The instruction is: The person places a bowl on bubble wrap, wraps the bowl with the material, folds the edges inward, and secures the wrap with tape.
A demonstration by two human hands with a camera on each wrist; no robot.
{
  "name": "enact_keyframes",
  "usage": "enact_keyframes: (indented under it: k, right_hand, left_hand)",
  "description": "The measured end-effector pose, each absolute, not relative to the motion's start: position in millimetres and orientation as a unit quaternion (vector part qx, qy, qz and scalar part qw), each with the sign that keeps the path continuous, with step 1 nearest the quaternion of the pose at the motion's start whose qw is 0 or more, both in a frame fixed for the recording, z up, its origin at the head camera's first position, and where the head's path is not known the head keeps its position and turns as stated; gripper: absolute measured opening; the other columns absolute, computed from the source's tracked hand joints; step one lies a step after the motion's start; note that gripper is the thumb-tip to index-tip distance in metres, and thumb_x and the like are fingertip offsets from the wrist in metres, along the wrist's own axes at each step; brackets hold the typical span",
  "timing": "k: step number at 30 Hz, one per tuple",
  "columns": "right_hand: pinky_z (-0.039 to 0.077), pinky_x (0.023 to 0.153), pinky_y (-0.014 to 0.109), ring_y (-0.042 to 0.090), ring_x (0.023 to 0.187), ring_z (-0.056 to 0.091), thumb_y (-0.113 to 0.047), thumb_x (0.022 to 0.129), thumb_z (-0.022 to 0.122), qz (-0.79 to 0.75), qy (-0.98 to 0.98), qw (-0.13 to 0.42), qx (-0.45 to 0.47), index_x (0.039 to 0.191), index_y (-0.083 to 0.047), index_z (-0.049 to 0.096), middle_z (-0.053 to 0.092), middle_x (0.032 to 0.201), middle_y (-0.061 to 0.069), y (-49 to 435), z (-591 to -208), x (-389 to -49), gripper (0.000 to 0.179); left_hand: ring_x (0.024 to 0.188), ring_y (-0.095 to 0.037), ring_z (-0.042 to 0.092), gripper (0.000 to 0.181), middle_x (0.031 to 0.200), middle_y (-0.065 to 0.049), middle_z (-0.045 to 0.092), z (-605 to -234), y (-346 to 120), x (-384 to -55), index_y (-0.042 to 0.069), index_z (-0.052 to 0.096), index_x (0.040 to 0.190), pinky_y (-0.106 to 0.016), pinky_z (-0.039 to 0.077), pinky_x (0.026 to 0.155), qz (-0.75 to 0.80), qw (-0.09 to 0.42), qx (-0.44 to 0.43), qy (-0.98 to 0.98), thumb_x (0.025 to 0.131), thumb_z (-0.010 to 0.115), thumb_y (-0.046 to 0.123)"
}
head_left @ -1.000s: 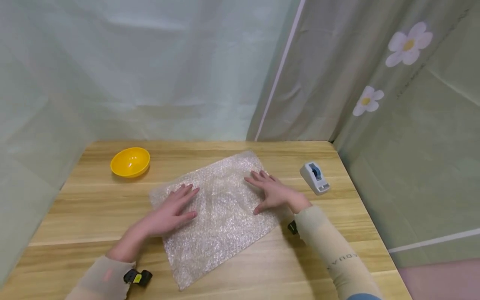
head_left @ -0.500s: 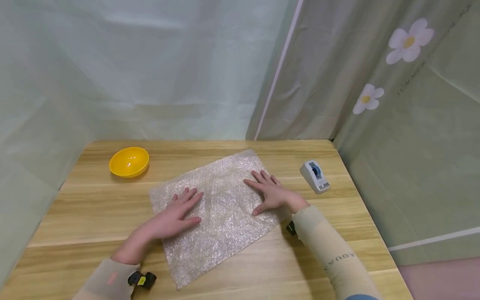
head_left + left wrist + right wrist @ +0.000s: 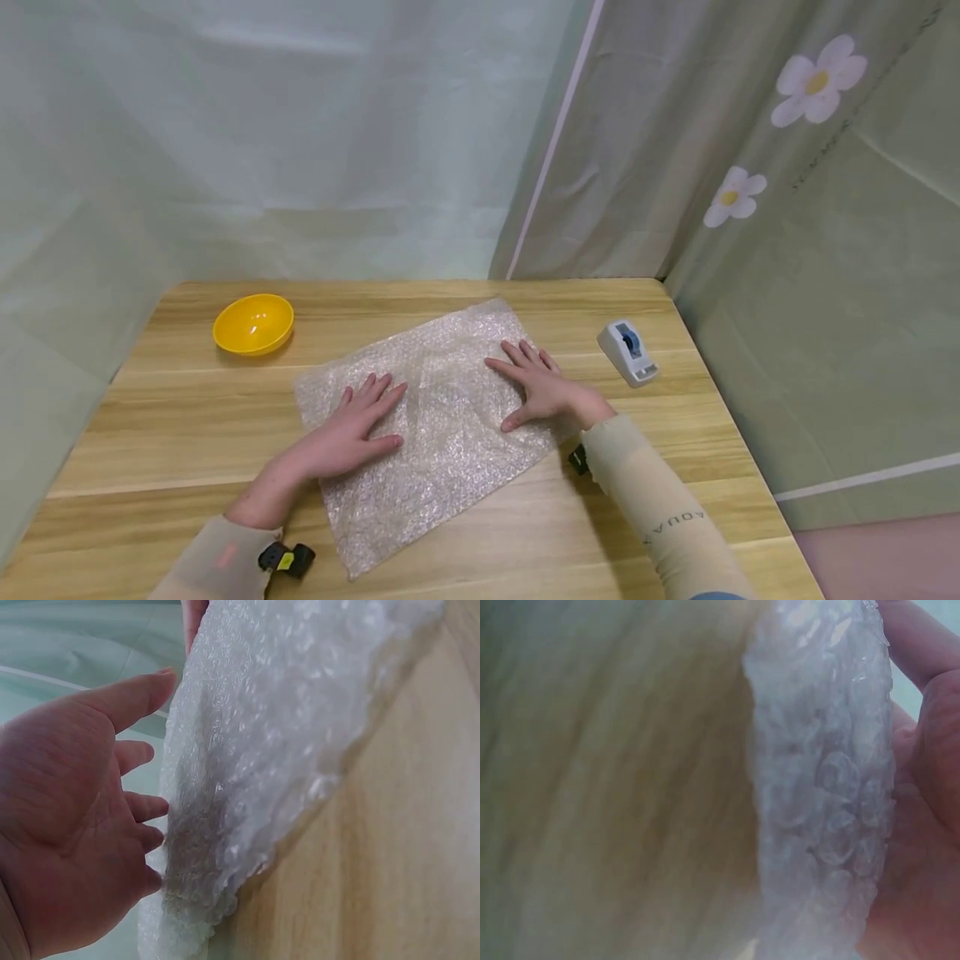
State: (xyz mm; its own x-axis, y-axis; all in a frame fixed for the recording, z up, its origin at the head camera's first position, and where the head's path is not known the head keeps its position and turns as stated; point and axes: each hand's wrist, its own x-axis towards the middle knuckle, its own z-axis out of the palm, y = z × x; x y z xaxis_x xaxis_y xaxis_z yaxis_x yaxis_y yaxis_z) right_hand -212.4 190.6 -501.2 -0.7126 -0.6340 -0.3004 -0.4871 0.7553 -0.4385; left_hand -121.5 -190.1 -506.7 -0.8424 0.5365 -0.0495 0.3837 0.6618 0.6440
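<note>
A sheet of clear bubble wrap [image 3: 442, 450] lies at an angle over the middle of the wooden table. Fingers spread, my left hand [image 3: 352, 433] rests on its left part; in the left wrist view the fingertips [image 3: 154, 806] touch the sheet, and the palm stands off it. My right hand [image 3: 543, 390] lies on the right part with its fingers fanned out and the thumb apart. From the right wrist, the bubbly edge of the wrap [image 3: 825, 795] covers part of that hand [image 3: 922, 780]. Neither hand grips anything.
A yellow bowl [image 3: 253, 325] stands at the back left of the table [image 3: 187, 433]. To the right of the wrap sits a white tape dispenser [image 3: 628, 353] with a blue core. Curtains [image 3: 360, 150] hang behind the table and along its sides.
My left hand has slid slightly to the right over the bubble wrap, then stayed there. The right hand has hardly moved, and the whole scene has shifted a little with the head.
</note>
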Motion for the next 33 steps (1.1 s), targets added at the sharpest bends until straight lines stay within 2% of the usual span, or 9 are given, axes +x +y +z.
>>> enact_keyframes:
  k: [18, 24, 33]
  right_hand:
    - [-0.004, 0.128, 0.063, 0.038, 0.163, -0.014, -0.06, 0.082, 0.087, -0.156, 0.919, 0.227, -0.28, 0.173, -0.029, 0.018, -0.009, 0.18, 0.01, 186, -499, -208, 0.118]
    - [-0.003, 0.128, 0.063, 0.041, 0.163, -0.011, -0.061, 0.082, 0.086, -0.151, 0.926, 0.223, -0.263, 0.173, -0.029, 0.018, -0.007, 0.179, 0.012, 185, -497, -202, 0.118]
    - [0.0, 0.128, 0.066, 0.043, 0.162, -0.01, -0.065, 0.082, 0.084, -0.151, 0.938, 0.212, -0.228, 0.173, -0.028, 0.017, -0.007, 0.179, 0.013, 182, -496, -192, 0.119]
  left_hand:
    - [0.159, -0.054, -0.003, 0.091, 0.175, -0.029, 0.005, -506, -182, -120, 0.006, 0.028, 0.169, -0.073, -0.009, 0.122, 0.309, 0.123, 0.256, 0.908, 0.101, 0.07, 0.049]
    - [0.159, -0.055, -0.005, 0.096, 0.173, -0.032, 0.002, -507, -178, -120, 0.003, 0.026, 0.169, -0.073, -0.011, 0.122, 0.3, 0.127, 0.246, 0.913, 0.099, 0.071, 0.051]
    - [0.159, -0.054, -0.006, 0.108, 0.173, -0.034, -0.002, -508, -174, -122, -0.004, 0.025, 0.166, -0.073, -0.012, 0.121, 0.287, 0.132, 0.233, 0.92, 0.092, 0.08, 0.052]
